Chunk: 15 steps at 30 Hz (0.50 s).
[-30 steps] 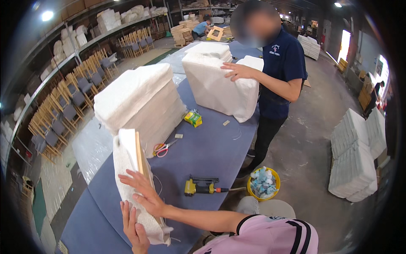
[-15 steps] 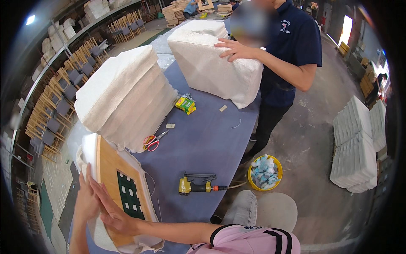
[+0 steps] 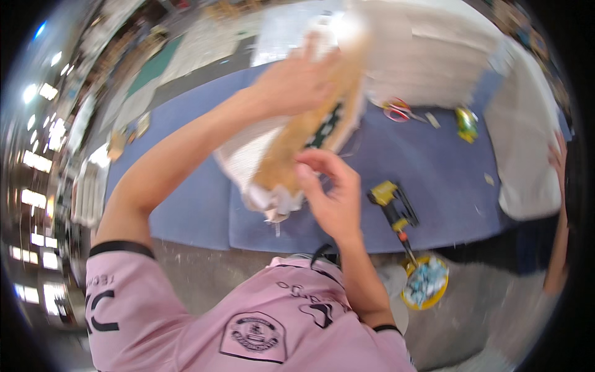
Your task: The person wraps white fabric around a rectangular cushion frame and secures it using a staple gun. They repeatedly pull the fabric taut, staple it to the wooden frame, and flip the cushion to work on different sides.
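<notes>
A padded seat (image 3: 282, 152) with a wooden board, dark green woven webbing and pale fabric round it stands tilted on the blue-covered table, blurred by motion. My left hand (image 3: 297, 84) lies against the far part of its board, fingers smeared. My right hand (image 3: 334, 192) is at the near edge of the board, thumb and forefinger curled together in a pinch; what lies between them, if anything, cannot be made out. Right of the seat lies a yellow and black staple gun (image 3: 395, 204) with its hose. Red-handled scissors (image 3: 396, 110) lie farther back.
A stack of cream-covered cushions (image 3: 427, 56) stands at the back, with another pale cushion stack (image 3: 527, 130) at right. A co-worker's hand (image 3: 558, 155) touches that one. A green and yellow box (image 3: 466, 124) lies between. A yellow bucket of scraps (image 3: 426, 283) stands below the table edge (image 3: 297, 248).
My view has swung left and down. Both hands, together on the board before, are now apart: the left at its far part, the right pinching near its near edge. The seat appears more edge-on.
</notes>
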{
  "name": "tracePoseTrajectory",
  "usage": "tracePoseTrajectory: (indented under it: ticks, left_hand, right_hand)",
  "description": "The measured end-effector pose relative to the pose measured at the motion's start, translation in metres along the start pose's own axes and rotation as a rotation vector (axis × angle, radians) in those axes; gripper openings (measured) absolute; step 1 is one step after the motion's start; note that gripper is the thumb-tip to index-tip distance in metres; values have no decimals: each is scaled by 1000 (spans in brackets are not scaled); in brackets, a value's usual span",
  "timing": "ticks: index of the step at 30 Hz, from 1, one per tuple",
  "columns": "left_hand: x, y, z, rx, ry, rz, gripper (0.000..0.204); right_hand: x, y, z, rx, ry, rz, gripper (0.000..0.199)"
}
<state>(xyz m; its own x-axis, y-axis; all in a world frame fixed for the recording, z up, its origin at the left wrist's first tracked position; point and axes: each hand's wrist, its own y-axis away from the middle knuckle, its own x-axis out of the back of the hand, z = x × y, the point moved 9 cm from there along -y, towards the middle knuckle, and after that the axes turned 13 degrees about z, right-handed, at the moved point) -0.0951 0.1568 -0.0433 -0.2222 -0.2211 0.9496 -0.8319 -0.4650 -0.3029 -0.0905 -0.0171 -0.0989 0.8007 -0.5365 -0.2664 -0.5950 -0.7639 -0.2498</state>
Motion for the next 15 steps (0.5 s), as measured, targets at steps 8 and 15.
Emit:
tracePoseTrajectory:
  ticks: [8, 15]
  left_hand:
    - [30, 16, 15, 85, -103, 29, 64]
    - [20, 22, 37, 66, -32, 57, 61]
  right_hand:
    - [-54, 33, -11, -263, 170, -154, 42]
    - [-41, 41, -16, -62, 256, -145, 42]
